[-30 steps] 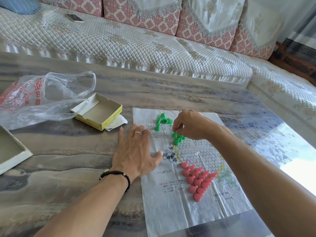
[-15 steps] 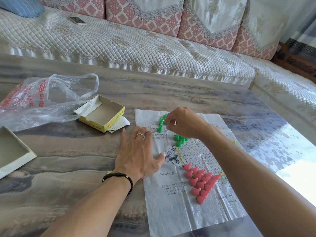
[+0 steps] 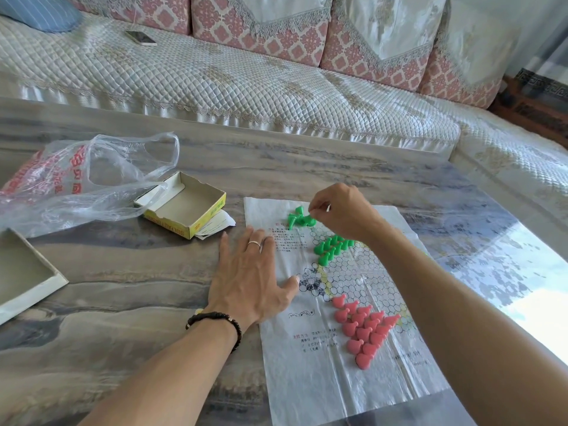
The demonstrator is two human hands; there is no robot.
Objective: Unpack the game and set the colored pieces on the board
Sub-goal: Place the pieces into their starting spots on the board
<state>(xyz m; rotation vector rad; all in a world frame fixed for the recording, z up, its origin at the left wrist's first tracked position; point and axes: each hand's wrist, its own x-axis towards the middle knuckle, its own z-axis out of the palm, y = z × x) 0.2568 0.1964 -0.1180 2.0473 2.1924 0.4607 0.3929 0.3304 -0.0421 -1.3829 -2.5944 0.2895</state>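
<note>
fingertips (image 3: 312, 209) of the right hand (image 3: 341, 212) are pinching a loose green piece (image 3: 299, 219) above centre frame; left hand (image 3: 250, 279) is lying flat, pinning the paper board (image 3: 307, 379). lifting one peg cleanly and seating it beside the placed green pieces (image 3: 330, 249) seems wise.

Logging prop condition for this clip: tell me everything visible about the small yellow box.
The yellow box is a shallow open cardboard tray with yellow printed sides and a plain pale inside, a flap folded out at its left end. Nothing shows inside it. It lies flat on the table, left of the board sheet. The plastic bag overlaps its left end, and folded white paper sticks out from under its right corner.
</note>
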